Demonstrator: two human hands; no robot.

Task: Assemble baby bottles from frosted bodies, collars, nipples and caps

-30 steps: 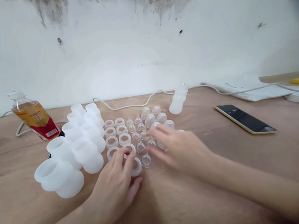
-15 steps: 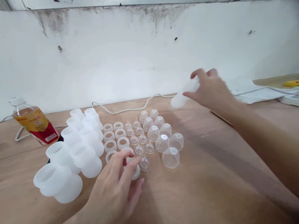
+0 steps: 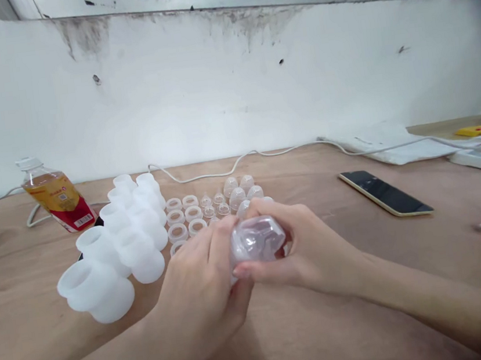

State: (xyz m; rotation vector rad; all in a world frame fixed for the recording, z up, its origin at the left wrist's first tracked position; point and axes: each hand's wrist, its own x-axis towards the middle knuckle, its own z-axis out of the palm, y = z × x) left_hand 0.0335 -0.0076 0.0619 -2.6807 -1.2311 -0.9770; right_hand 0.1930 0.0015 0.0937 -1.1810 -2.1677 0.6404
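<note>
Over the front of the rows, my left hand (image 3: 203, 275) and my right hand (image 3: 303, 245) meet, fingers curled round a clear domed cap (image 3: 259, 239) lying tilted between them. My right fingers and thumb clasp its sides, while my left fingers close on its left end. Whatever is joined to it there is hidden. Behind the hands lie white collar rings (image 3: 177, 232), clear bottle teats (image 3: 223, 209) and more clear domed caps (image 3: 237, 197), partly covered. To the left stand several whitish wide-necked baby bottle bodies (image 3: 105, 293) in two rows.
A drink bottle (image 3: 58, 196) leans at the back left. A phone (image 3: 385, 192) lies on the right of the wooden table, near a white sheet or bag (image 3: 394, 143) and a power strip (image 3: 479, 162). A white cable (image 3: 205, 178) runs along the wall.
My right hand has come from the back right, where it held a blurred whitish piece, to the front middle. My left hand has shifted right to meet it. The phone is now uncovered.
</note>
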